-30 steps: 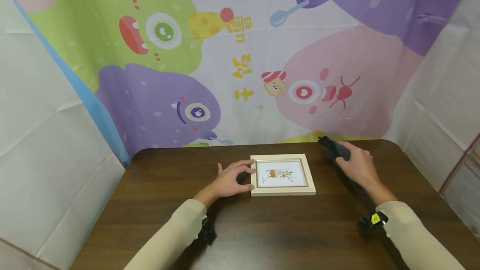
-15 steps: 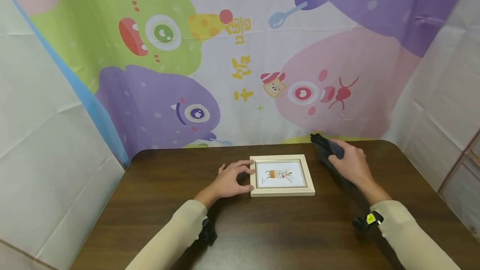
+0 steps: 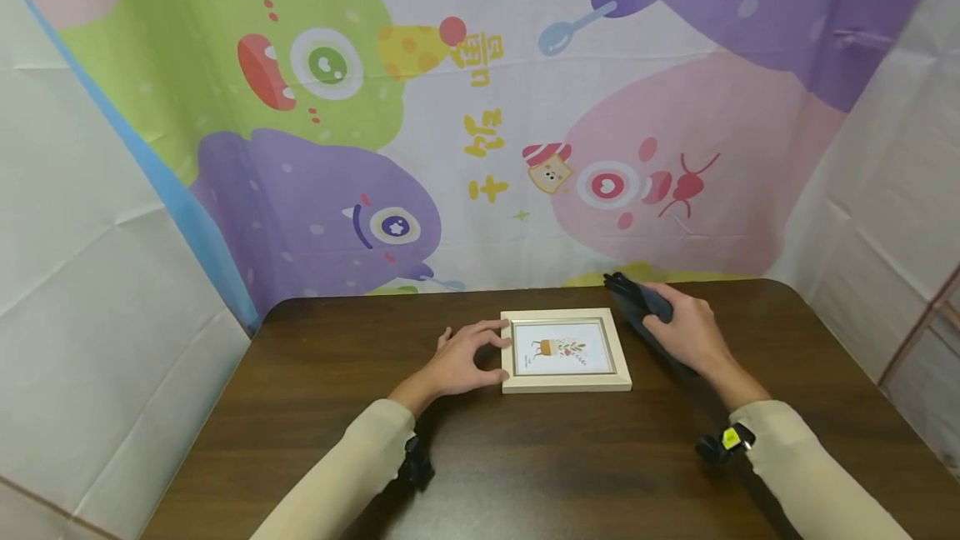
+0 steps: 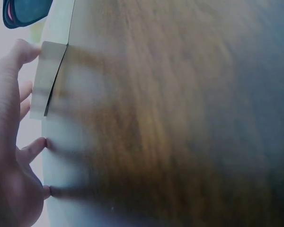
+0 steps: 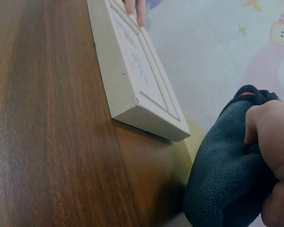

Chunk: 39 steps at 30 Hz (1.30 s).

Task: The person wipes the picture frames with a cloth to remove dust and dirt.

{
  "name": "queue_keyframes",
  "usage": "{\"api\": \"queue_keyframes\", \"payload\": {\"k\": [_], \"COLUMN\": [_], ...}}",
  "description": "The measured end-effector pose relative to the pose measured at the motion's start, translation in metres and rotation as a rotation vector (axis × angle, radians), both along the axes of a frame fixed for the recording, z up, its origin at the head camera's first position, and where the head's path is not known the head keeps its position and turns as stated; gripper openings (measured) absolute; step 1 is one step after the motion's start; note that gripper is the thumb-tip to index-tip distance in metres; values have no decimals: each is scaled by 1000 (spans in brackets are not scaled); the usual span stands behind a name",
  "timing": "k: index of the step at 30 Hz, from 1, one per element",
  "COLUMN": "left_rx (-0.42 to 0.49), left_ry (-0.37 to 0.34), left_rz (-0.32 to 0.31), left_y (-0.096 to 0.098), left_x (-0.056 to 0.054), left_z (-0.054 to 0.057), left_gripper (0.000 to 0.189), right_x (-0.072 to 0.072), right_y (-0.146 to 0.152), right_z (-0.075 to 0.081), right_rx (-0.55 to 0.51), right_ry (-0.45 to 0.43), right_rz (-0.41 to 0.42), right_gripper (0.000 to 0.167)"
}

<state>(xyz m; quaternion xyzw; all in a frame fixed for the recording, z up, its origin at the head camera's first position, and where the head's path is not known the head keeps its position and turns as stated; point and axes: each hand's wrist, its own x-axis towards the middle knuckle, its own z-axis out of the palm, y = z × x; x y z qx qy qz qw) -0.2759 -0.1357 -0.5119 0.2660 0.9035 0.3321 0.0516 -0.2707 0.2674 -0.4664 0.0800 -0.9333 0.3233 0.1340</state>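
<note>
On the dark brown, wood-grained table [image 3: 566, 457], a cream rectangular picture frame [image 3: 566, 381] with a thin metallic-looking inner border is laid flat, face up. Within that border, a white paper-like print [image 3: 562, 348] of a brown deer-like figure and leafy sprigs is held, turned sideways as viewed from the frame's near side.

At the frame's left side, the left hand [image 3: 457, 361] is placed with its fingers spread; the fingertips are rested along the left rim, the thumb toward the near corner, and no pinch is shown. How hard the rim is pressed cannot be told.

To the frame's right, a dark blue-grey, fleecy, bunched cloth [image 5: 222, 165] with black edging is gripped by the right hand [image 3: 693, 330], its thumb bent over the fabric. Compared with a second ago, the cloth is held closer to the frame, near its far right corner, while the frame and the left hand are kept in the same place. By this the gap is narrowed but not closed, and the frame can be judged to be steadied from its left.

Beyond the frame, a white fabric backdrop [image 3: 480, 257] printed with colourful one-eyed monsters is hung.
</note>
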Motion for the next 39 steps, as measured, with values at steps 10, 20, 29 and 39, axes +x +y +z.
{"api": "queue_keyframes", "payload": {"k": [10, 20, 29, 39], "left_rx": [39, 2, 45, 46], "left_ry": [62, 57, 51, 35], "left_rz": [-12, -2, -10, -26], "left_y": [-6, -6, -6, -7], "left_x": [-16, -21, -16, -9], "left_z": [-28, -34, -24, -12], "left_gripper": [45, 42, 43, 46], "right_x": [-4, -10, -14, -14], "right_y": [-8, -14, -19, -19], "right_z": [-12, -19, -16, -15], "right_rx": [8, 90, 135, 171], "right_ry": [1, -109, -178, -180], "right_rz": [122, 233, 272, 272], "right_gripper": [54, 60, 55, 55]}}
